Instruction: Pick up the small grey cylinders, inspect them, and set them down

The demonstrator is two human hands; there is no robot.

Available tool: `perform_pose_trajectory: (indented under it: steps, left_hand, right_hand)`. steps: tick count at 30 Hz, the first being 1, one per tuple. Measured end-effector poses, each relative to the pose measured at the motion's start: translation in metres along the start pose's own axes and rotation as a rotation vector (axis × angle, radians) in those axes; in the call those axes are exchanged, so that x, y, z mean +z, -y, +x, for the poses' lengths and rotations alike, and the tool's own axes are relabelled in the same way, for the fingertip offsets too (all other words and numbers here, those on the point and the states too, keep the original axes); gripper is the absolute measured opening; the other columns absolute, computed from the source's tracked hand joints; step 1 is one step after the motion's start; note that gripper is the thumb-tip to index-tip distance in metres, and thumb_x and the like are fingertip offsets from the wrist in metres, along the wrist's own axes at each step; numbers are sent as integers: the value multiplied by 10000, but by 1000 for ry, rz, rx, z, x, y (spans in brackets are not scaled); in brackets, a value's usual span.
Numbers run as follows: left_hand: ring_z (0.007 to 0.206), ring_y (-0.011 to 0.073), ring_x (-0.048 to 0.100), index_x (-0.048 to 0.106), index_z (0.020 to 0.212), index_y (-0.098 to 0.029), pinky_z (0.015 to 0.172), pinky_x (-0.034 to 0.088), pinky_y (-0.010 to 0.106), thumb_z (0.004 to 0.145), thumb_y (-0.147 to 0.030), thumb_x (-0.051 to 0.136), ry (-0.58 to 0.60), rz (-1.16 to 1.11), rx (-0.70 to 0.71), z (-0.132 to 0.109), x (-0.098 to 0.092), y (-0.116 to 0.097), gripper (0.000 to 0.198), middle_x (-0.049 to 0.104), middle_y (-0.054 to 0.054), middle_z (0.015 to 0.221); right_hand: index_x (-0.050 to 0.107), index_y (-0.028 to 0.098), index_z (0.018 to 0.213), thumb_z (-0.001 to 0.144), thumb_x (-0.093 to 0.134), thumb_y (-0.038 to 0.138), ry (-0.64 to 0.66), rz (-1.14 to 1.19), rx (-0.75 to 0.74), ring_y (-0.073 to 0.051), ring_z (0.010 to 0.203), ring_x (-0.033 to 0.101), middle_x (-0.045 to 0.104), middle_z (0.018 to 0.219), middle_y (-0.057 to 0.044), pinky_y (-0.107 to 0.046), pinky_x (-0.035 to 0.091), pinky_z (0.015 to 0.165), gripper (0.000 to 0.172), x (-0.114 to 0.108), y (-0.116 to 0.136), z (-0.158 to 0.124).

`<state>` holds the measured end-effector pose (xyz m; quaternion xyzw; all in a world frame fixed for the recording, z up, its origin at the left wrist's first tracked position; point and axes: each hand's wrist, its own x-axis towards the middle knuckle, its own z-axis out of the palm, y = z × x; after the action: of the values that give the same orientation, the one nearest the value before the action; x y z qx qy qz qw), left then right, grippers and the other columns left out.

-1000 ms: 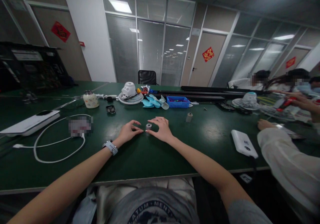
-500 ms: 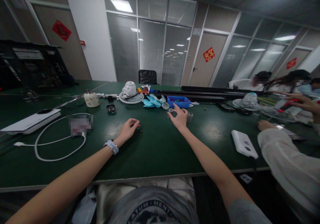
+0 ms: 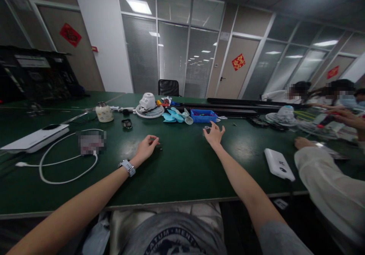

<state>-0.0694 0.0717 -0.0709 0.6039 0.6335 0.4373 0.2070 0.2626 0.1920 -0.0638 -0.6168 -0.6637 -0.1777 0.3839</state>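
In the head view, the right hand [image 3: 214,134] stood over the green table [image 3: 176,171] with its outer fingers spread. A small metal part [image 3: 207,128] lay at its thumb and forefinger, near the blue tray [image 3: 203,116]; whether they pinched it could not be determined. The left hand [image 3: 146,147] was curled, fingertips near the thumb, its grip likewise unclear. A tiny dark piece [image 3: 161,149] lay just beside it on the tabletop.
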Motion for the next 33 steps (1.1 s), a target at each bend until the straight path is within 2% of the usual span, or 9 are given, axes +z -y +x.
perform_pose_trajectory:
  steps: [3, 5, 10, 12, 15, 21, 25, 30, 33]
  left_hand:
    - [885, 225, 662, 553, 1043, -197, 769, 461, 333, 848, -507, 471, -69, -17, -18, 1, 0, -1, 375, 734, 79, 941]
    - [919, 228, 652, 552, 1038, -191, 798, 462, 342, 853, -486, 470, -146, -31, -40, 2, 0, 1, 357, 723, 89, 965]
    - [925, 233, 638, 555, 1024, -185, 807, 470, 351, 845, -449, 485, -256, -51, -82, 5, -1, 6, 326, 696, 104, 990]
    - [924, 231, 635, 554, 1024, -189, 813, 471, 353, 844, -450, 483, -259, -59, -70, 5, 0, 8, 325, 690, 100, 990]
    - [930, 229, 632, 551, 1022, -190, 826, 472, 352, 842, -458, 484, -244, -71, -47, 5, 1, 8, 330, 682, 97, 990]
    - [923, 226, 634, 554, 1010, -192, 831, 476, 350, 832, -443, 494, -232, -60, -43, 5, 2, 8, 313, 678, 91, 972]
    - [909, 222, 638, 550, 1018, -188, 806, 476, 335, 830, -434, 498, -226, -73, -54, 3, 0, 5, 314, 681, 97, 971]
    - [920, 226, 636, 543, 1033, -192, 802, 466, 337, 835, -432, 497, -199, -39, -78, 3, -1, 2, 315, 683, 94, 986]
    - [923, 223, 637, 545, 1033, -191, 799, 466, 332, 837, -430, 494, -188, -42, -75, 3, 0, 2, 313, 686, 93, 985]
  right_hand:
    - [383, 100, 1376, 882, 484, 410, -34, 32, -78, -296, 1371, 288, 539, 1320, -186, -552, 51, 1100, 593, -18, 23, -6]
    - [413, 161, 1381, 912, 444, 429, 26, 117, -192, -268, 1408, 221, 466, 1408, -142, -526, 66, 1121, 541, -32, 51, -16]
    - [494, 300, 1344, 939, 354, 551, 478, 386, -587, -217, 1438, 171, 322, 1522, -51, -462, 154, 1138, 497, -53, 127, -61]
    - [479, 312, 1360, 928, 342, 594, 636, 437, -679, -223, 1448, 134, 278, 1541, -46, -469, 140, 1147, 534, -55, 146, -76]
    - [463, 295, 1379, 909, 320, 644, 804, 460, -725, -247, 1451, 115, 268, 1542, -61, -498, 117, 1151, 602, -53, 156, -87]
    - [378, 245, 1436, 912, 319, 638, 861, 479, -708, -248, 1443, 154, 319, 1515, -67, -504, 113, 1155, 658, -53, 158, -89]
    - [375, 242, 1436, 918, 328, 622, 743, 459, -705, -224, 1438, 180, 336, 1509, -53, -474, 117, 1160, 644, -57, 146, -74]
    - [400, 241, 1423, 938, 307, 584, 385, 274, -434, -224, 1427, 212, 378, 1491, -49, -478, 118, 1150, 601, -53, 82, -24]
    - [443, 208, 1399, 938, 348, 550, 278, 134, -269, -251, 1419, 225, 406, 1472, -70, -486, 121, 1142, 582, -41, 36, 1]
